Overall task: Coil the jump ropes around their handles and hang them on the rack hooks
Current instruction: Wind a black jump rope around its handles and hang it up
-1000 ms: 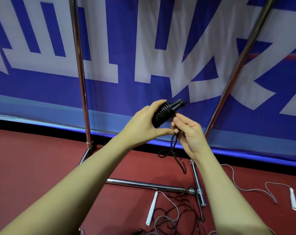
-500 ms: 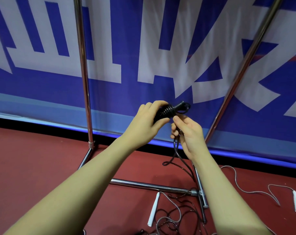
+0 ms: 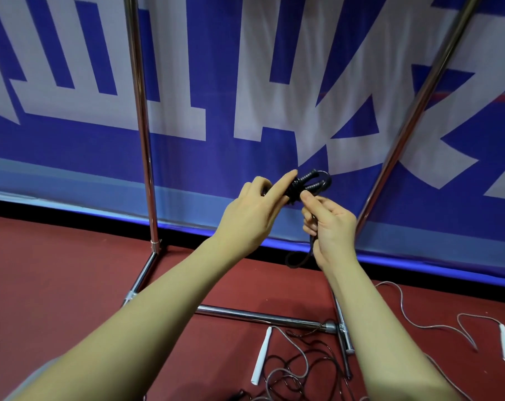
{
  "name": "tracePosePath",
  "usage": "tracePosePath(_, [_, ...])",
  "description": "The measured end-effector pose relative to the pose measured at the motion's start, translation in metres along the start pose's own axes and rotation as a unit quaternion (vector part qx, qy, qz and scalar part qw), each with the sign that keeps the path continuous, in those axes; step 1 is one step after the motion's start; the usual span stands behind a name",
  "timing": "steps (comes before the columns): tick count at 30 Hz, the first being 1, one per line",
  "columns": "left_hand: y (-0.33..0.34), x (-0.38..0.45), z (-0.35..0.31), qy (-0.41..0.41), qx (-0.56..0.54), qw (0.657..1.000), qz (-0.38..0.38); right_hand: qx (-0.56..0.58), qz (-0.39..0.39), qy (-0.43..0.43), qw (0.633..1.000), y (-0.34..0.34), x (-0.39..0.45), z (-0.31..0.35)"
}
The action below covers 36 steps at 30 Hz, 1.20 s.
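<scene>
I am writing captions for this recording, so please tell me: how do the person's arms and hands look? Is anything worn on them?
Both forearms are bare as far as the picture shows; no sleeve reaches them. The left hand and the right hand wear no gloves, and no ring, watch or bracelet shows on the fingers or wrists. A bit of grey cloth at the bottom left edge may be clothing, but I cannot tell.
</scene>
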<state>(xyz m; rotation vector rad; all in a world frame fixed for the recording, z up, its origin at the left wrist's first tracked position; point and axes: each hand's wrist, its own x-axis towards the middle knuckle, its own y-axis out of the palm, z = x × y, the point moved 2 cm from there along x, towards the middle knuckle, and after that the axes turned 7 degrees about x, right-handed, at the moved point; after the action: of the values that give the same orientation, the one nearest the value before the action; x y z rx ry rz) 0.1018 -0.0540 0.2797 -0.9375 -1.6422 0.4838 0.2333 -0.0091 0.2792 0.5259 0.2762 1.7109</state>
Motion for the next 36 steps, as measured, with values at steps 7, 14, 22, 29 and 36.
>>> tracePosePath(7, [0.000, 0.001, 0.006, 0.041, 0.113, 0.988, -0.096, -0.012, 0.060, 0.041, 0.997, 0.001, 0.001, -0.002])
tracePosePath(14, [-0.015, 0.005, 0.010, -0.052, -0.016, 0.998, 0.015, -0.065, 0.136, 0.038, 0.988, -0.005, 0.004, 0.002])
tracePosePath(22, [-0.010, 0.004, 0.013, -0.059, -0.225, 0.971, 0.054, -0.066, 0.152, 0.035, 0.986, -0.003, 0.001, 0.003])
tracePosePath(29, [-0.013, 0.007, 0.011, 0.063, 0.062, 0.994, -0.070, -0.042, 0.130, 0.023, 0.990, -0.003, 0.000, 0.009])
tracePosePath(36, [-0.001, 0.003, 0.007, 0.128, 0.166, 0.966, -0.149, -0.053, 0.159, 0.024, 0.986, -0.006, 0.002, 0.008])
